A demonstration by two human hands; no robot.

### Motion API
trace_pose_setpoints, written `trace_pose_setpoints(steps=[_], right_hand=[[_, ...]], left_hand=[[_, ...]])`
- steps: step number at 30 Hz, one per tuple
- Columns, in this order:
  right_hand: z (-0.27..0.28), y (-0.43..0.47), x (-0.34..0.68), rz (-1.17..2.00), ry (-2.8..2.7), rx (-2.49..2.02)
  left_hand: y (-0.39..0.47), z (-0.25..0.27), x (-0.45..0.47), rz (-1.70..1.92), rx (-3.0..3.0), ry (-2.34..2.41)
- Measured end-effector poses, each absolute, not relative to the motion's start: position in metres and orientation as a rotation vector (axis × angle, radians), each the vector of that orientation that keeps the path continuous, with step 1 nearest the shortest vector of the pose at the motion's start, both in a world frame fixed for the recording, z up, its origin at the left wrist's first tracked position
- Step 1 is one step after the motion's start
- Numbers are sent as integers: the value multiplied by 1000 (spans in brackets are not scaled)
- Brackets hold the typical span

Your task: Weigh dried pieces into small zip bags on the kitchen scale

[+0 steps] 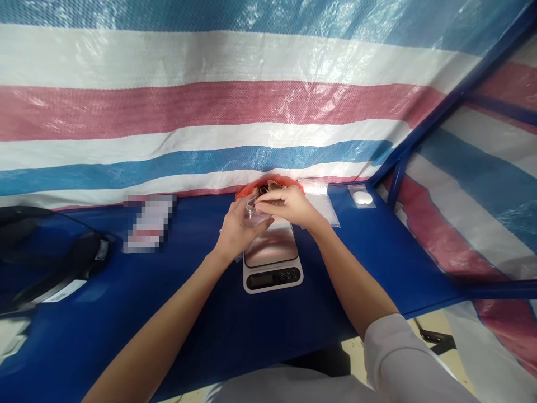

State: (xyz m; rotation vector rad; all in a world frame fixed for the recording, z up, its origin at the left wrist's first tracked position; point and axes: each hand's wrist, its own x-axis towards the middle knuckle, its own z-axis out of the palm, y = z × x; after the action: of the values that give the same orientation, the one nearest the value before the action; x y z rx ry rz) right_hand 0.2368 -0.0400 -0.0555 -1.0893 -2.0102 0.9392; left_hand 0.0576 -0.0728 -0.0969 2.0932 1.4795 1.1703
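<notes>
Right, the action sits over the far end of the scale (272, 249), where a clear plastic bag (253, 212) is up in the air between two bare hands. The left hand (235, 228) grips it from the side, thumb reaching across; the right hand (290, 206) has its fingers bunched at the bag, and whether they pinch the film or something in it, I cannot tell. This looks like the opening-or-filling stage, bag in hand rather than on the plate. Behind, a red bag (297, 182) holds brownish pieces (272, 186), with flat clear packets (324, 208) just beside it on the blue counter (201, 330). The next move, I'd judge, calls for a steady left grip, the mouth spread wide, and light right fingertips so the thin film doesn't fold shut.
</notes>
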Motion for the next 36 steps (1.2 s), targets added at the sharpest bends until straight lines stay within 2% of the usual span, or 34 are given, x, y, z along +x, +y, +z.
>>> trace_pose_setpoints(steps=[8, 20, 27, 36], right_hand=[[-66, -27, 251, 763, -1905, -1125], [-64, -16, 263, 764, -1972, -1202], [-64, 1, 273, 549, -2058, -1394], [-63, -3, 257, 269, -2323, -1422]], left_hand=[[-72, -93, 54, 1216, 2061, 1442], [-69, -84, 44, 1257, 1988, 1448], [-52, -74, 42, 1295, 2010, 1526], [-46, -75, 33, 1266, 1974, 1500]])
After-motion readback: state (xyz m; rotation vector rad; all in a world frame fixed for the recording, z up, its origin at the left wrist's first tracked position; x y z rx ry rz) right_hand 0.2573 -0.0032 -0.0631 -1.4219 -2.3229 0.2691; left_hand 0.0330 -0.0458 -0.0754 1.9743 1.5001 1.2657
